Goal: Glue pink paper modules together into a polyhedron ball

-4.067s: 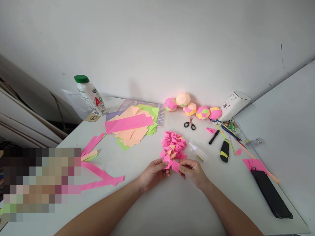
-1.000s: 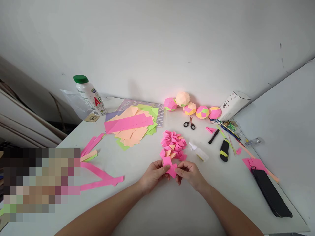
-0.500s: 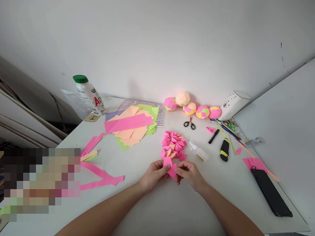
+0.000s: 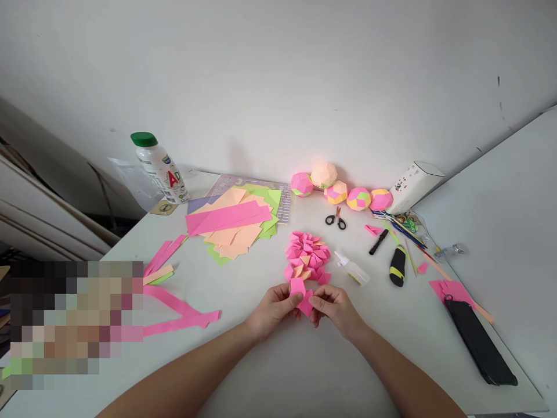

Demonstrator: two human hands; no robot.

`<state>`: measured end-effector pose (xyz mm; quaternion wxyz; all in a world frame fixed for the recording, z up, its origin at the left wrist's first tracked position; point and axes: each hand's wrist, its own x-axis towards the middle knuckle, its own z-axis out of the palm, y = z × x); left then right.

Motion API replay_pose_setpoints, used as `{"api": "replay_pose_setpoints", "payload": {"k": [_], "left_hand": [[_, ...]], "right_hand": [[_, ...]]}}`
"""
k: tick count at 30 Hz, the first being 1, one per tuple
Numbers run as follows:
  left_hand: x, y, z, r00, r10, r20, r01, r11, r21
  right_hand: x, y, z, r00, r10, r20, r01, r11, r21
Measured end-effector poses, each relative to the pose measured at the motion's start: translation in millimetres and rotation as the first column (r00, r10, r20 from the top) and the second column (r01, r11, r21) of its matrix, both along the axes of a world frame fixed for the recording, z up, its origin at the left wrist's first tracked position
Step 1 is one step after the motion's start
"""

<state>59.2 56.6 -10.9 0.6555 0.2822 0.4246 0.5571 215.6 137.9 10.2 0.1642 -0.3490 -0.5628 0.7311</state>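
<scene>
Between my two hands is a small folded pink paper piece [image 4: 298,287], its flaps pointing up and down. My left hand [image 4: 274,307] pinches its left side, thumb on top. On the right edge, the thumb and fingers of my right hand [image 4: 335,305] are closed on the same piece. Right beyond my fingertips lies a heap of folded paper pieces [image 4: 307,252], mostly pink with a few orange ones. A clear glue bottle [image 4: 354,271] with a white nozzle lies just right of the heap. The undersides of my fingers are partly hidden.
Behind are scissors [image 4: 335,219] and several paper balls [image 4: 324,175] by the wall. Paper sheets [image 4: 235,241] and pink strips [image 4: 183,322] lie left, near a green-capped bottle [image 4: 159,171]. To the right are a black marker [image 4: 378,242], a black-yellow cutter [image 4: 397,266] and a black phone [image 4: 481,342].
Both hands keep their grip on the pink paper piece in nearly the same place. The whole view has shifted very slightly; nothing else has visibly moved.
</scene>
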Motion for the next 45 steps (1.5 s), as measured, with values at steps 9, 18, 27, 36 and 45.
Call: {"api": "replay_pose_setpoints", "payload": {"k": [9,18,27,36,45], "left_hand": [[0.2,0.1,3.1,0.996,-0.065,-0.064,0.068,0.997,0.042],[3.2,-3.0,3.3,0.988,-0.109,-0.111,0.113,0.993,0.029],[3.3,-5.0,9.1,0.996,-0.054,-0.064,0.056,0.998,0.029],[2.4,-3.5,10.7,0.999,-0.04,0.013,0.04,0.999,-0.001],[-3.1,1.3,1.0,0.966,0.096,0.241,-0.068,0.99,-0.123]], "right_hand": [[0.5,1.1,-4.0,0.998,0.063,-0.005,-0.063,0.998,0.026],[2.0,2.7,-6.1,0.997,0.053,-0.06,-0.051,0.998,0.044],[2.0,1.3,-2.7,0.996,0.075,-0.044,-0.071,0.994,0.081],[2.6,0.5,-0.1,0.991,0.132,-0.002,-0.13,0.975,0.179],[24.7,53.7,-13.2,0.864,-0.486,0.13,-0.11,0.069,0.992]]}}
